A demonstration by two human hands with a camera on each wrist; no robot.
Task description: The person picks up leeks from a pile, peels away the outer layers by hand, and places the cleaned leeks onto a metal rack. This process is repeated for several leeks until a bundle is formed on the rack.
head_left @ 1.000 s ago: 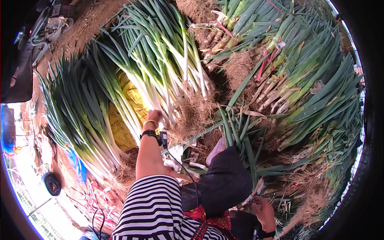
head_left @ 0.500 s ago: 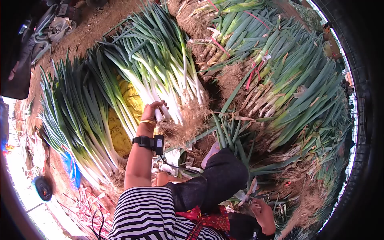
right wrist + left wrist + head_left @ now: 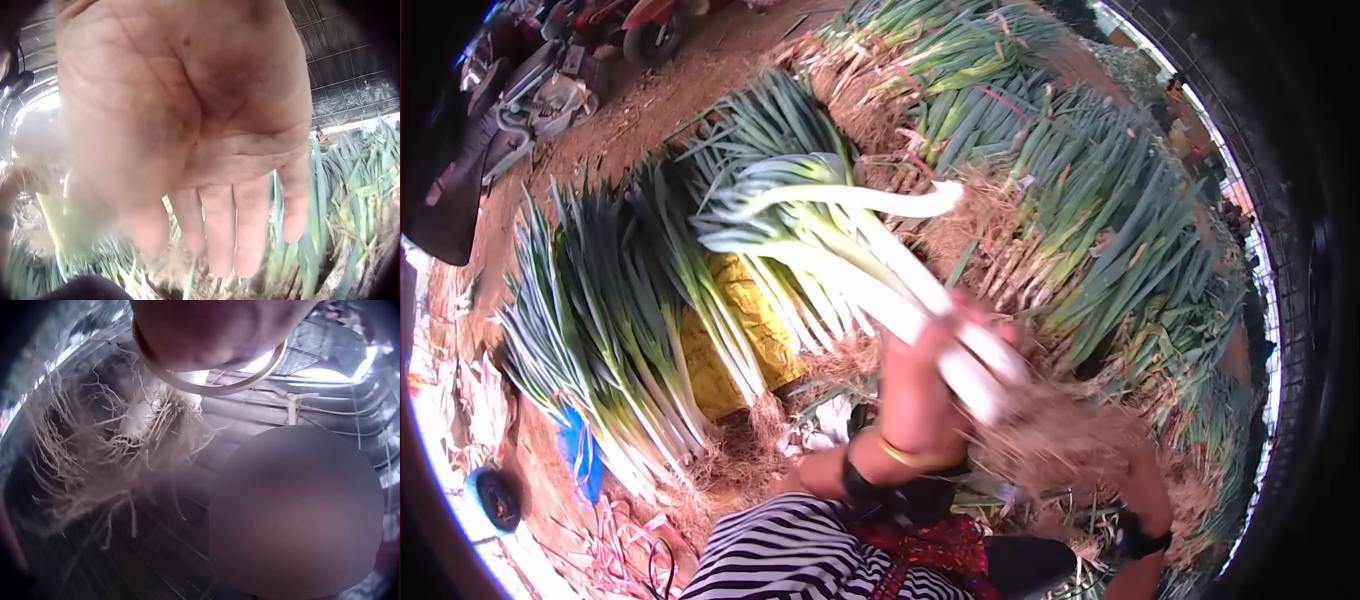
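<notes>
My left hand (image 3: pixel 925 385), blurred by motion, grips a few thick scallions (image 3: pixel 890 290) by their white stems. Their green tops point to the upper left and the shaggy roots (image 3: pixel 1060 435) hang at the lower right. Those roots (image 3: pixel 156 437) also show below the left hand (image 3: pixel 219 331) in the left wrist view. Behind the roots is my right hand (image 3: pixel 1142 475), partly hidden in the head view. In the right wrist view the right hand (image 3: pixel 194 137) has its palm to the camera, fingers straight, holding nothing.
Rows of scallions (image 3: pixel 600 350) lie on the left, with yellow sacking (image 3: pixel 725 350) between them. Bundled scallions (image 3: pixel 1080 200) fill the right side. Pink ties (image 3: pixel 615 545) lie at lower left near a small wheel (image 3: pixel 495 500). Machinery (image 3: pixel 550 100) stands at upper left.
The left hand has lifted the scallions from the middle pile and carried them right, towards the right hand. The right hand has moved up and to the right, and its fingers now lie straight.
</notes>
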